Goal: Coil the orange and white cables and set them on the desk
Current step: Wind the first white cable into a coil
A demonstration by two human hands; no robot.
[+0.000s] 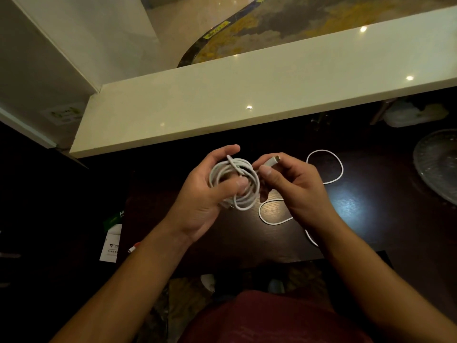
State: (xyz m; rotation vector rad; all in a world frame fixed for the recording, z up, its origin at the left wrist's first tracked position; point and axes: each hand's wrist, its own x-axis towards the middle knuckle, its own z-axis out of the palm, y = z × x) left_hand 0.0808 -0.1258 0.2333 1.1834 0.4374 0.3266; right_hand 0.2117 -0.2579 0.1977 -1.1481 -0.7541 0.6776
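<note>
My left hand (207, 194) grips a white cable coil (235, 181) of several loops, held above the dark desk (358, 206). My right hand (294, 184) pinches the cable's plug end (273, 160) between thumb and fingers, just right of the coil. More white cable (329, 154) lies loose on the desk in open loops to the right and under my right hand. A small orange and white tip (133, 246) shows beside my left forearm; the orange cable is otherwise hidden.
A cream counter ledge (247, 100) runs above the desk's far side. A clear glass plate (437, 164) sits at the right edge. A white paper card (110, 246) and a green packet (113, 219) lie at the left.
</note>
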